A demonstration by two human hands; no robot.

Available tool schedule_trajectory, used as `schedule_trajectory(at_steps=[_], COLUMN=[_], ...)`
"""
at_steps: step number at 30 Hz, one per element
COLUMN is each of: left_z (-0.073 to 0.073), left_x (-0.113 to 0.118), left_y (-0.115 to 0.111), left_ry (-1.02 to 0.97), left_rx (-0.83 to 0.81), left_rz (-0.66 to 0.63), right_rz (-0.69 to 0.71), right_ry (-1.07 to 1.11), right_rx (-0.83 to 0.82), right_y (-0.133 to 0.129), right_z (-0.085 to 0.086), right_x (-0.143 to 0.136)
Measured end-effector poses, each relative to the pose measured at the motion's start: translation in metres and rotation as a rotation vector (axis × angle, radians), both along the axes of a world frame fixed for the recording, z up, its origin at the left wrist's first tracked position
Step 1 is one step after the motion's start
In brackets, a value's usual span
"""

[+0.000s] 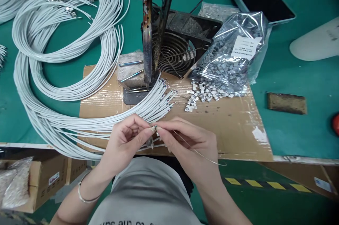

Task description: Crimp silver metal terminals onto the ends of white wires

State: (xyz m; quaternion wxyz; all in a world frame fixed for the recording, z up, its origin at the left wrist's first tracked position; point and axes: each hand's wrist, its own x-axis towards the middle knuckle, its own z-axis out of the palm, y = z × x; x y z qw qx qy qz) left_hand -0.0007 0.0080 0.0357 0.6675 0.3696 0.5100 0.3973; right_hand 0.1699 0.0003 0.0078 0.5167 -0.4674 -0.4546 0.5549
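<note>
In the head view, my left hand (129,138) and my right hand (189,140) meet over the near edge of the cardboard. Both pinch with thumb and index finger at a tiny metal connector (155,126), mostly covered by the fingertips. A thin solder wire (203,156) runs out of my right hand and trails to the right. White cables (106,123) with metal tips fan out just beyond my hands and pass behind the left one. Over their ends stands a soldering iron (147,41), its tip pointing down.
Loose metal connectors (202,92) lie beside a clear bag (225,55) of them. Behind the iron sits a black fan (174,50). Coiled cables (23,38) fill the left. A phone (265,1), a brown block (287,103) and a white bottle (315,41) are at right. Cardboard (233,129) covers the front.
</note>
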Motion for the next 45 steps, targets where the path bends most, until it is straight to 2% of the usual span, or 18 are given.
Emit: schedule_trajectory(at_steps=[6,11,14,19,25,29,32,37,41,45], left_z=[-0.005,-0.004,-0.002,0.000,0.004,0.004,0.000,-0.004,0.000,0.004], left_x=[-0.002,-0.005,-0.008,-0.009,0.000,0.007,0.011,0.009,0.004,0.002], left_y=[-0.002,-0.005,-0.004,-0.001,-0.004,-0.012,-0.018,-0.019,-0.012,-0.007], left_ry=[-0.017,0.002,0.029,0.105,0.223,0.286,0.288,0.121,-0.002,0.010], left_rx=[-0.002,0.006,-0.024,-0.063,0.018,0.082,0.137,0.078,-0.011,-0.041], left_rz=[0.007,-0.040,-0.119,-0.158,-0.069,-0.021,0.066,0.114,0.119,0.147], right_rz=[-0.001,0.089,0.180,0.147,0.139,0.033,-0.102,-0.279,-0.231,-0.058], right_ry=[0.094,0.302,0.303,0.143,0.098,0.082,0.078,-0.094,-0.227,-0.141], right_rx=[-0.053,-0.304,-0.398,-0.297,-0.240,-0.237,-0.185,0.080,0.241,0.202], right_y=[0.000,0.007,0.010,0.008,0.006,0.000,-0.008,-0.019,-0.016,-0.003], right_z=[0.000,0.000,0.001,0.004,0.010,0.009,0.007,0.001,0.001,0.008], right_x=[-0.002,0.003,0.009,0.014,0.015,0.006,-0.010,-0.031,-0.024,-0.003])
